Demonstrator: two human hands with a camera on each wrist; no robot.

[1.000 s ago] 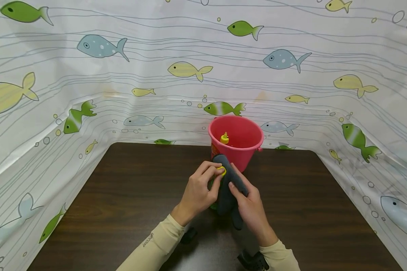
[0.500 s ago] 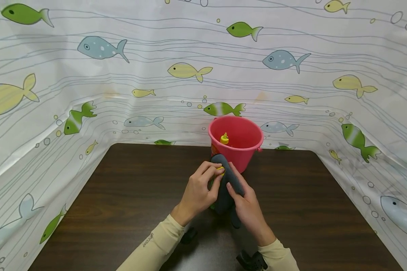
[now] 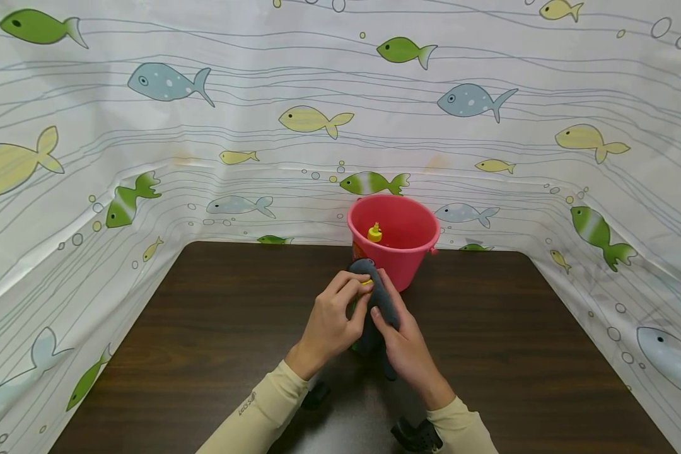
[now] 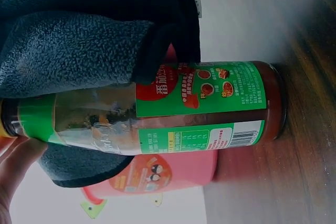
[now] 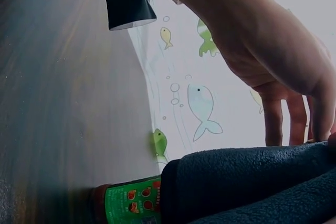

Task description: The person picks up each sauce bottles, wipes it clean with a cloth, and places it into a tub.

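Note:
A glass sauce bottle (image 4: 202, 103) with a green label and reddish-brown contents stands upright on the dark wood table. My left hand (image 3: 331, 318) pinches it at the top, by its yellow cap (image 3: 366, 282). A dark grey-blue cloth (image 3: 383, 304) is draped along the bottle's side, and my right hand (image 3: 408, 350) holds it, thumb toward me and fingers behind. In the left wrist view the cloth covers part of the neck and upper label. Cloth and hands hide most of the bottle in the head view.
Just behind the bottle is a pink bucket (image 3: 405, 268), with a yellow nozzle-capped bottle (image 3: 374, 234) inside. The dark table (image 3: 232, 315) reaches back to a white fish-print sheet (image 3: 250, 75) that rises on the far side and both flanks.
My right hand has slid slightly left with the cloth, round the bottle. The left hand stays at the cap, which shows less than before. The bucket stays put.

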